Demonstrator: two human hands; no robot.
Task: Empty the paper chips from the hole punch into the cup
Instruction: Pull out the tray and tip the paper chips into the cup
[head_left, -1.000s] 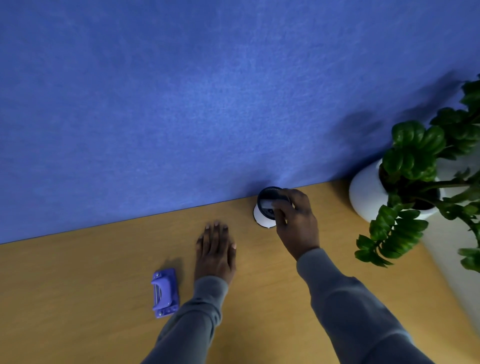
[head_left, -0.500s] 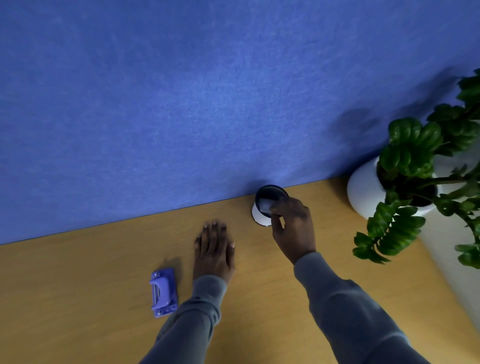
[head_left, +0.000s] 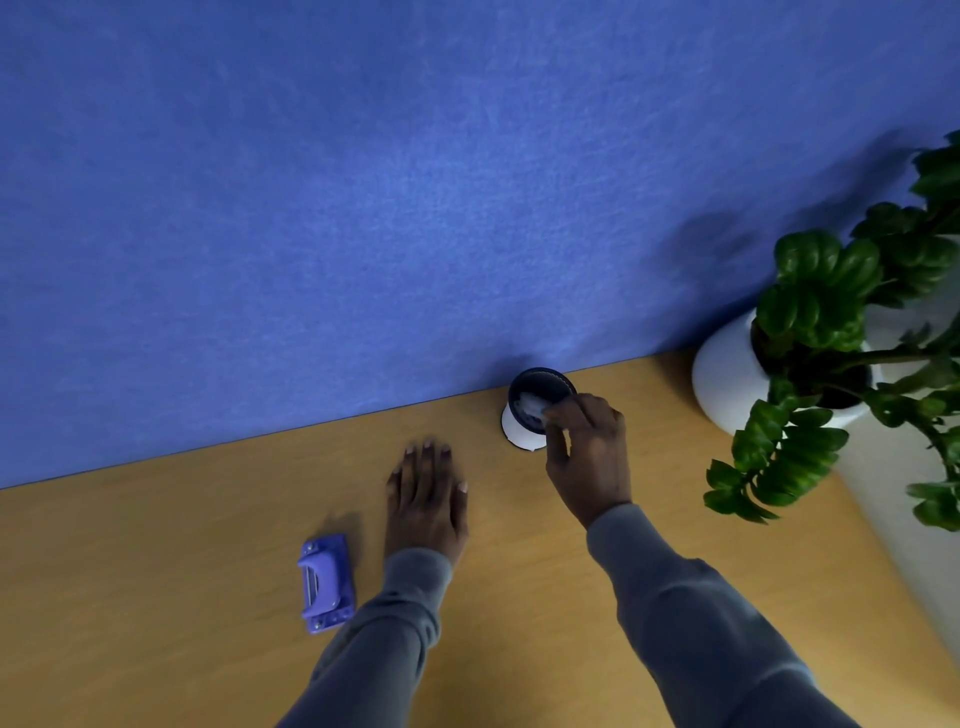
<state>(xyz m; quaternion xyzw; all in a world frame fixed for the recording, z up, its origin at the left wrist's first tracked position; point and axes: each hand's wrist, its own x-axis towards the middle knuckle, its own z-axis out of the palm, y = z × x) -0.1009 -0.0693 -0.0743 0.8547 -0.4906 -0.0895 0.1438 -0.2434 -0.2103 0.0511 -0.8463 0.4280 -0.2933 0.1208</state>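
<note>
A purple hole punch (head_left: 326, 582) lies on the wooden desk (head_left: 156, 597) at the lower left, with no hand touching it. My left hand (head_left: 426, 499) rests flat on the desk just right of it, fingers apart, holding nothing. A small cup (head_left: 535, 387), dark inside and white outside, stands at the back of the desk against the blue wall. Something whitish (head_left: 531, 404) shows inside it. My right hand (head_left: 587, 457) is at the cup's near right side, thumb on the outer wall and fingertips over the rim, gripping it.
A blue felt wall (head_left: 363, 208) closes off the back of the desk. A white pot (head_left: 727, 374) holding a leafy green plant (head_left: 821, 291) stands at the back right, with leaves hanging over the desk. A pale surface (head_left: 909, 493) borders the desk's right side.
My right hand has slid back off the cup's mouth toward its near right rim, so more of the opening shows. The left hand and the hole punch have not moved.
</note>
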